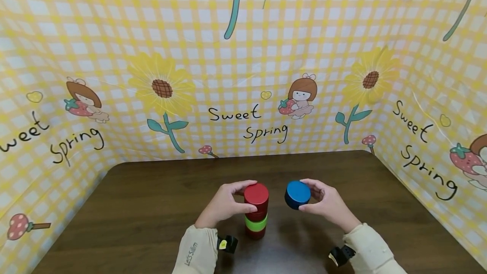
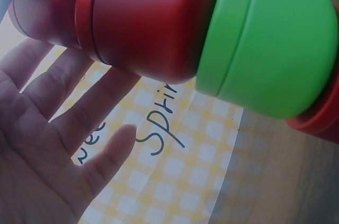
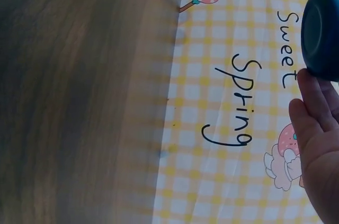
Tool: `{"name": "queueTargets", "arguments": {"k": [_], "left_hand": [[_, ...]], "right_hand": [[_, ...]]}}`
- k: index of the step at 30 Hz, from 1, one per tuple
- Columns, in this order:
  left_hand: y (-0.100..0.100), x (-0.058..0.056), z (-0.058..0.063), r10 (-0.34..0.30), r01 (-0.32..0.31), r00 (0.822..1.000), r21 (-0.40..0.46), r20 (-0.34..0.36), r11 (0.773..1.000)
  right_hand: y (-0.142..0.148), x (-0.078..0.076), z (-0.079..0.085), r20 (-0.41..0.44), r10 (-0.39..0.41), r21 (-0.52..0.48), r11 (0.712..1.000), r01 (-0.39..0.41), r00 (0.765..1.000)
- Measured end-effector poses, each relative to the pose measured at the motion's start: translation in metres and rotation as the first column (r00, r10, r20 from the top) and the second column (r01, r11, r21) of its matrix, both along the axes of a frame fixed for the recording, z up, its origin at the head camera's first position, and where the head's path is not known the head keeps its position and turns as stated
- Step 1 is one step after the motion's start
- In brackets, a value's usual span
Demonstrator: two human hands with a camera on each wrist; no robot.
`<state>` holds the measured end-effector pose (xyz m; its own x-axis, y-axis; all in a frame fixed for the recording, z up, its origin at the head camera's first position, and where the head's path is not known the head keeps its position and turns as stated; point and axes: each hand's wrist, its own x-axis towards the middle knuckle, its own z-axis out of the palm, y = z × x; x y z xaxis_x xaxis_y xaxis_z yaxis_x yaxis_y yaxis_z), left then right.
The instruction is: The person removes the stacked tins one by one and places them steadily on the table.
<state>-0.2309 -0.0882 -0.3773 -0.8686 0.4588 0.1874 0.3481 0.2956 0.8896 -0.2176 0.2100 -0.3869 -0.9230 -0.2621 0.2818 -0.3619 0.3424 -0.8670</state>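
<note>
A stack of round, lidded tins stands upright on the table: red tins at the top, a green tin below them and a red tin at the base. With thumb in front and fingers behind, my left hand holds the top red tin. In the left wrist view its fingers lie along the red tins' side, next to the green tin. To the right of the stack, my right hand pinches a blue tin by its right side, raised above the table; its underside shows in the right wrist view.
The brown wooden table spreads around the stack on all sides. A yellow checked cloth with flowers and lettering hangs as a wall behind the table and along both sides. A black wrist camera sits at each cuff.
</note>
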Motion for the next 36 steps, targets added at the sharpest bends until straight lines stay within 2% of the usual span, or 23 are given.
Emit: {"name": "queueTargets", "arguments": {"k": [6,13,19,27,36], "left_hand": [[0.001,0.0,0.0,-0.001,0.001,1.0,-0.03,-0.008,1.0],[0.0,0.004,0.001,-0.009,0.008,1.0,-0.087,-0.017,0.996],[-0.001,0.004,0.004,-0.011,0.007,0.999,-0.088,-0.042,0.996],[-0.002,0.002,0.005,-0.005,0.001,0.999,-0.092,-0.049,0.996],[-0.002,0.003,0.006,-0.016,0.015,1.0,-0.064,-0.011,0.998]], "right_hand": [[0.006,-0.002,-0.006,0.041,0.075,-0.024,0.997,-0.074,0.996],[0.01,-0.002,-0.017,0.075,0.199,-0.074,0.978,-0.193,0.977],[0.01,-0.004,-0.02,0.084,0.226,-0.07,0.973,-0.22,0.971],[0.013,-0.007,-0.022,0.135,0.285,-0.097,0.957,-0.274,0.949],[0.013,-0.01,-0.024,0.17,0.281,-0.01,0.959,-0.284,0.944]]}}
